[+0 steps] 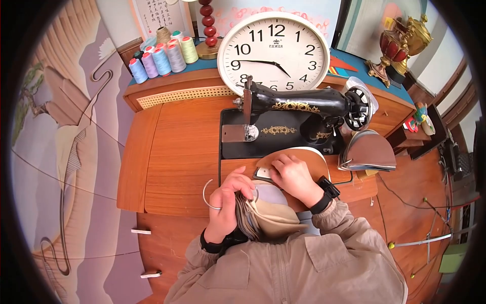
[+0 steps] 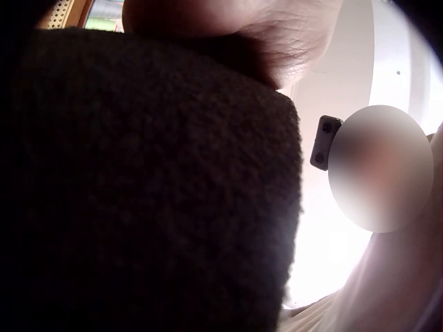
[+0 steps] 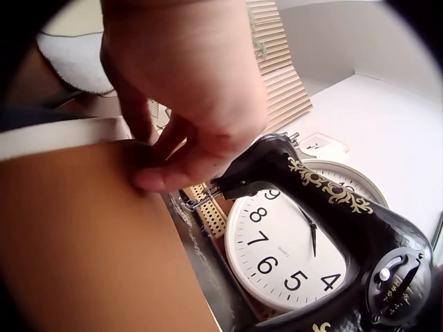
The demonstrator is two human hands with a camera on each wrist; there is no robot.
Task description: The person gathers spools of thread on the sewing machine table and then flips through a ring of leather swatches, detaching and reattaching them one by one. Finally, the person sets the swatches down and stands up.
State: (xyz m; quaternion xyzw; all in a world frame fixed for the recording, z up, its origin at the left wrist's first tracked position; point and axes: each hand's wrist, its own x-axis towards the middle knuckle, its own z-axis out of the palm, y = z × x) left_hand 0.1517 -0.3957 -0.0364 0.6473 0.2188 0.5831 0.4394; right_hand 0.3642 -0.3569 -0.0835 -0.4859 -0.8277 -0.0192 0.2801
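Note:
My left hand (image 1: 226, 205) grips a bundle of material swatches (image 1: 271, 218) threaded on a large metal ring (image 1: 205, 196). The bundle hangs close to the jacket front, beige and grey pieces showing. In the left wrist view, dark fuzzy material fills most of the picture below the hand (image 2: 277, 34). My right hand (image 1: 295, 178) pinches the edge of a brown swatch (image 1: 318, 163) with a pale border. In the right wrist view, thumb and fingers meet at the edge of this brown swatch (image 3: 76, 228). A small white label (image 1: 264, 173) shows beside the right fingertips.
Just beyond the hands stands a black sewing machine (image 1: 304, 104) on a wooden table (image 1: 177, 152). A wall clock (image 1: 276, 40) leans behind it. More fanned swatches (image 1: 372, 152) sit at the right. Thread spools (image 1: 162, 61) stand at the back left, a red-and-gold ornament (image 1: 400, 48) at the back right.

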